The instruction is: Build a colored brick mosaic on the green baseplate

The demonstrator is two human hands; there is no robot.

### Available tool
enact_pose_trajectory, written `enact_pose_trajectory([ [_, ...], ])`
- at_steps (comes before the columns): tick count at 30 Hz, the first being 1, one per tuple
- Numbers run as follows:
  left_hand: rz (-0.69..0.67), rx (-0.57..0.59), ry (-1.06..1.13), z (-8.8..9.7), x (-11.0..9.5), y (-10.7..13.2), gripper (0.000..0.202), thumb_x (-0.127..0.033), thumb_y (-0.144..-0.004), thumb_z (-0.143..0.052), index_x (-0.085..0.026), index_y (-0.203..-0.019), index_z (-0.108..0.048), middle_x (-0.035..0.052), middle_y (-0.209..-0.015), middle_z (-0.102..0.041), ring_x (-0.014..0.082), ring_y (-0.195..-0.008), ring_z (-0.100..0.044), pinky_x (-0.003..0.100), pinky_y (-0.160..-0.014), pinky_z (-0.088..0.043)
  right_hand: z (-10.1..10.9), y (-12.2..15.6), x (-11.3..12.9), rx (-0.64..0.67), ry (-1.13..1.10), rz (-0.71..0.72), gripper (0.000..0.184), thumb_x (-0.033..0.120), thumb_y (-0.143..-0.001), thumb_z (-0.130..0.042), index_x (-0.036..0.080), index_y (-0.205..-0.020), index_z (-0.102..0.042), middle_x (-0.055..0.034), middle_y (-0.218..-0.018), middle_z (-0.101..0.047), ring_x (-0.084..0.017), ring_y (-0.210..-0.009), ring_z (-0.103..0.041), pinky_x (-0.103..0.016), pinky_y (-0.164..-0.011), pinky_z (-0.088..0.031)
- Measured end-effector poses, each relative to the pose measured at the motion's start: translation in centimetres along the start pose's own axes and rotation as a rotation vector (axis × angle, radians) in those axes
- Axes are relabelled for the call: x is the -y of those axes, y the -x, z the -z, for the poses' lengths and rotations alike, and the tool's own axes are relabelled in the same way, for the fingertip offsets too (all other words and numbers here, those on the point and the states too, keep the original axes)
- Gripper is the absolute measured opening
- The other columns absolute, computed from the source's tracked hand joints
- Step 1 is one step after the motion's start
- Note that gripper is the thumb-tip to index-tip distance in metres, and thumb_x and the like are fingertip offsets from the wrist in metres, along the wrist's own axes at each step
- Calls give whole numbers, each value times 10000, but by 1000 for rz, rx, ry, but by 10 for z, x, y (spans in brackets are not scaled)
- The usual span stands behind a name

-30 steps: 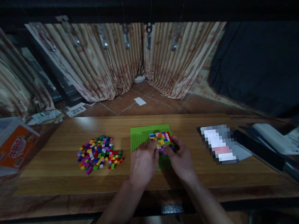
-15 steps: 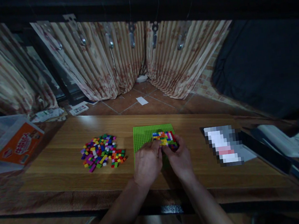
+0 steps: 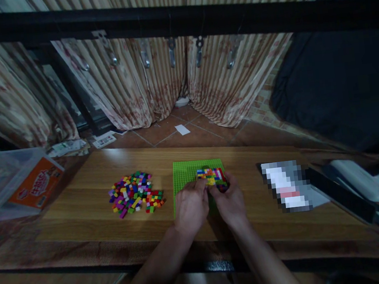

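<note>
A block of joined, many-coloured toy bricks [image 3: 212,175] is on or just above the right part of a green baseplate [image 3: 187,168]; I cannot tell whether it is attached. My left hand [image 3: 192,204] is closed at the block's near left corner, its fingertips pressed to the bricks. On the block's right side, my right hand [image 3: 231,199] grips the edge, with the thumb at the front and the fingers curled behind. Both hands hide the near part of the baseplate. Left of it, a loose pile of small coloured bricks [image 3: 132,194] lies on the wooden board.
The wooden board [image 3: 88,185] carries everything. At the far left stands a clear plastic box [image 3: 2,181] with an orange label. A blurred-out flat item [image 3: 285,186] lies on the right, beside a dark strap-like object [image 3: 341,195]. A black bar [image 3: 175,16] crosses above, before striped curtains.
The whole view has shifted slightly, so things appear a little lower and further right. Both hands stay on the brick block in nearly the same pose.
</note>
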State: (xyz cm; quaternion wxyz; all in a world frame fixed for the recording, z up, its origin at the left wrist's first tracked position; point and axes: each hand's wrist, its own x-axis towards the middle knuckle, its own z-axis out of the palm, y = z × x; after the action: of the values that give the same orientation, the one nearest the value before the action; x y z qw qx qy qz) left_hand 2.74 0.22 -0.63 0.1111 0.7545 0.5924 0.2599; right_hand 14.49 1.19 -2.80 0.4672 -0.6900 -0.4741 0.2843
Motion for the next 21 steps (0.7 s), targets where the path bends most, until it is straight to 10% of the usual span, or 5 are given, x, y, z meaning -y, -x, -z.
enact_pose_trajectory([
  [9,80,-96,164,20,27,-5,262,-182,-871,-508,-221,-1086,-651,30,-1022,-739,161,-881,-688,265,-818,-525,4,1,-12,40,0,-4,677,526,-720,-634,144,-1269,-529,-157,-1164,-642,-296,-1049,-611,-439,-917,-447],
  [21,474,-8,-408,69,108,-7,198,-277,-818,-542,-189,-886,-706,128,-911,-728,281,-963,-665,352,-829,-492,8,-1,-12,39,46,-1,643,526,-726,-621,134,-1233,-565,-151,-1107,-670,-292,-985,-637,-426,-876,-471],
])
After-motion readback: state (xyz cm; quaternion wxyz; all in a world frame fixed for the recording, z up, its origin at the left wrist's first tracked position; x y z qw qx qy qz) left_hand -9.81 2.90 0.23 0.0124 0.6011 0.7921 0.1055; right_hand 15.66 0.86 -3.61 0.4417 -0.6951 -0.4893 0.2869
